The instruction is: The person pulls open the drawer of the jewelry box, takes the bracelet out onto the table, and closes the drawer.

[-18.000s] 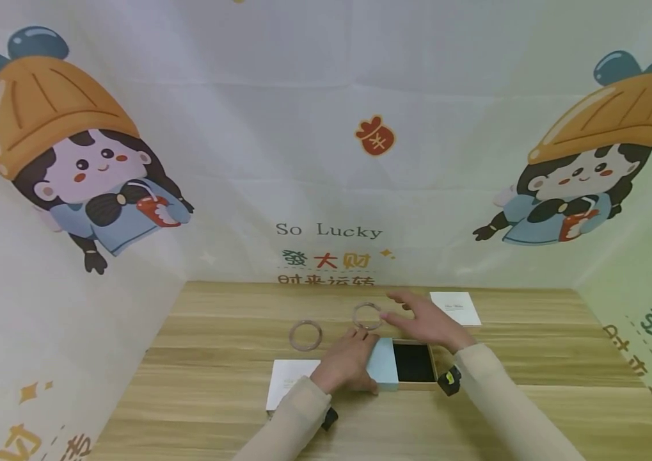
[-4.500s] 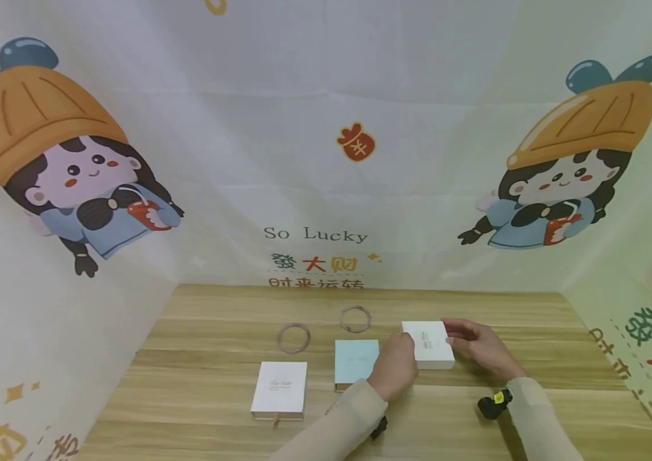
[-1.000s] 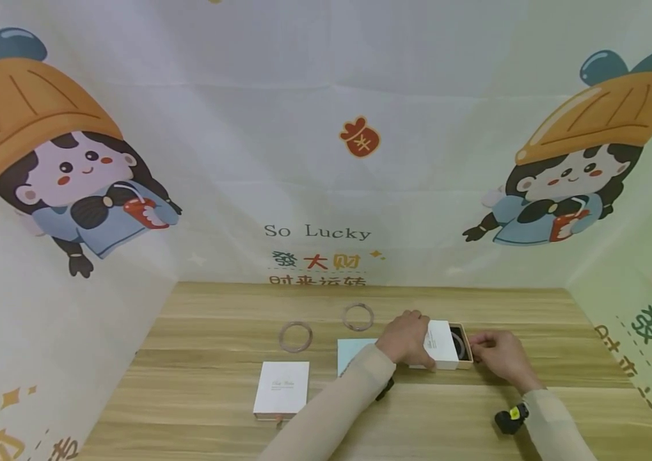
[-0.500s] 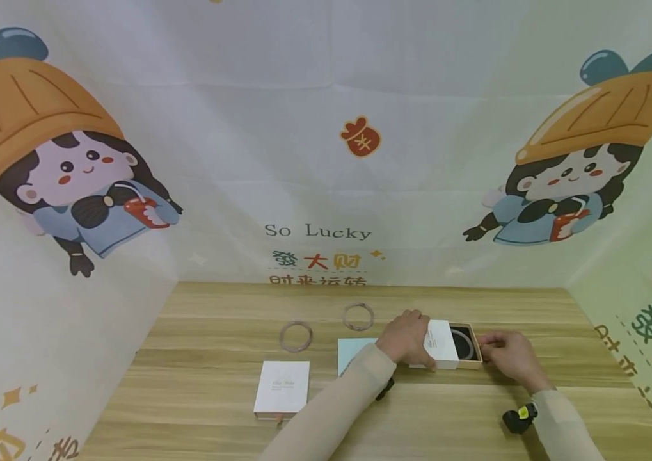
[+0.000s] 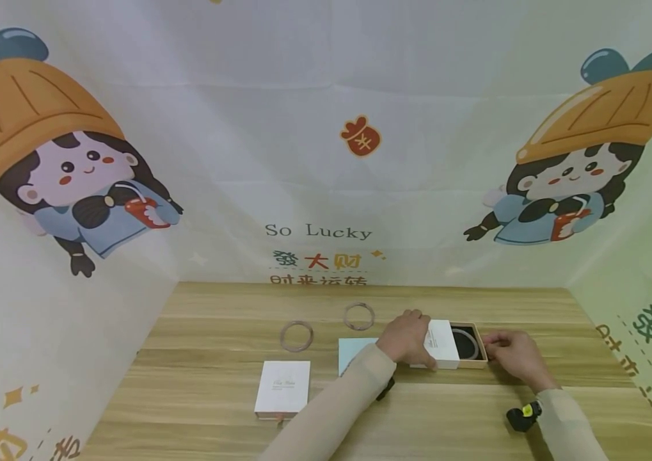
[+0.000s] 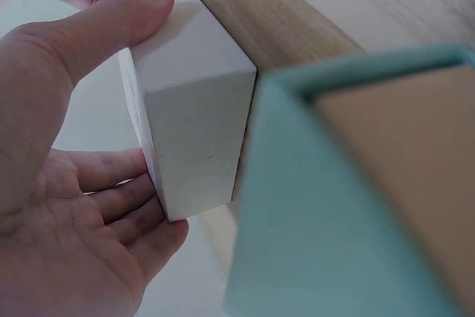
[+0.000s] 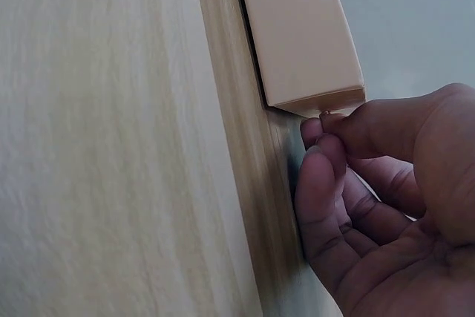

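At the right of the table lies a white drawer-style gift box, its white sleeve [image 5: 443, 346] held by my left hand [image 5: 406, 338]. In the left wrist view the thumb lies on one side of the sleeve and the fingertips touch its printed face. The tan drawer [image 7: 304, 35] sticks out to the right, black inside, with a pale bangle [image 5: 476, 347] in it, partly covered by the sleeve. My right hand [image 5: 514, 358] pinches a small pull tab [image 7: 326, 115] at the drawer's end between thumb and finger; most of the tab is hidden.
A light blue box [image 5: 353, 351] stands just left of the white one, partly behind my left forearm. Another white box [image 5: 282, 387] lies nearer, at the left, with a ribbon tab. Two bangles [image 5: 297, 351] rest on the wooden table [image 5: 205, 358]. Printed cloth walls enclose it.
Since one second ago the drawer has slid farther right out of the sleeve with my right hand, showing more of the bangle. My left hand stays in place. Earlier, the hands were at the blue box.
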`<state>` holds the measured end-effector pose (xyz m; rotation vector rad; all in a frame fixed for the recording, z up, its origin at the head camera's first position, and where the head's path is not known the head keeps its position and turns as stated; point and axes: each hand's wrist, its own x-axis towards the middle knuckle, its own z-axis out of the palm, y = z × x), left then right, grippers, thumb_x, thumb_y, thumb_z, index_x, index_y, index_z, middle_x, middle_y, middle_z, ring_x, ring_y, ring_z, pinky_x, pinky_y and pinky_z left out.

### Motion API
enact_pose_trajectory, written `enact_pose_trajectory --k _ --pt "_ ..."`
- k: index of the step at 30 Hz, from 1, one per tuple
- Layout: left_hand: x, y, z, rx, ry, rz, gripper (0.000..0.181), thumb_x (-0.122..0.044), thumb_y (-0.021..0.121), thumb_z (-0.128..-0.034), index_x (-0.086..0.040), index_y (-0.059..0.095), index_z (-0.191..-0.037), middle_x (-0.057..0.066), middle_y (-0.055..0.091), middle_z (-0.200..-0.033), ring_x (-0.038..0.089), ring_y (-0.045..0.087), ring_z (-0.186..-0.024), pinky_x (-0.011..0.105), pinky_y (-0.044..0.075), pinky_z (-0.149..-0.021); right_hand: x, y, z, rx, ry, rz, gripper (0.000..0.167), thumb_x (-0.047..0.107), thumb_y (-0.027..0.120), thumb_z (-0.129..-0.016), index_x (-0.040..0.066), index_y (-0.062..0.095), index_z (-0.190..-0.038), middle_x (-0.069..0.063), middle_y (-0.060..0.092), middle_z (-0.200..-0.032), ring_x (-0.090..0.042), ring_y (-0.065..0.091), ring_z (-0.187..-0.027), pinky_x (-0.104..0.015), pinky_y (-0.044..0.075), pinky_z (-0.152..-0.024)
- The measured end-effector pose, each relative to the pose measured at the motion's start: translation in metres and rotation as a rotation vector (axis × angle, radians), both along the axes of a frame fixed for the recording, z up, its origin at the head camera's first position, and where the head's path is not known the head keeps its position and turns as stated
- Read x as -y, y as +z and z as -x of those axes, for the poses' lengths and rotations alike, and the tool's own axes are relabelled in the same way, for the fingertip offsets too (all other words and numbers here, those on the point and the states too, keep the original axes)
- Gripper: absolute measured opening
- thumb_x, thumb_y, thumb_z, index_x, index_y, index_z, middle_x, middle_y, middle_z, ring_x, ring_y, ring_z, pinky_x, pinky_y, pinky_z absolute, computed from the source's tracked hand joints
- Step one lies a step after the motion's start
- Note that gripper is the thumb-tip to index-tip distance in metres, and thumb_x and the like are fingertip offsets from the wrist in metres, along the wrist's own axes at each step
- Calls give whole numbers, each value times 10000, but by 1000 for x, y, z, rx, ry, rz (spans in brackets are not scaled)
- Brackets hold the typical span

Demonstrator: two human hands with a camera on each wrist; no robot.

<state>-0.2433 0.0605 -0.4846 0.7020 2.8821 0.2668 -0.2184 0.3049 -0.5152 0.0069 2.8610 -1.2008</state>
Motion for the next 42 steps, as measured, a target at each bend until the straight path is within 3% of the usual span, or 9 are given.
enact_pose_trajectory --k 20,42 --pt "0 1 0 2 -5 0 870 -535 908 -701 -144 569 -1400 -35 604 -1295 103 541 -1187 207 475 -1015 -7 -1 1 32 -21 57 210 24 586 -925 -103 705 -1041 -109 738 -834 -114 646 -677 -236 523 -587" --pt "0 0 1 11 0 -1 885 -534 903 -709 -146 553 -1424 -36 595 -1325 104 533 -1209 207 466 -1034 -15 -1 3 35 -25 33 215 33 570 -935 -100 694 -1050 -85 727 -818 -119 632 -666 -242 505 -584"
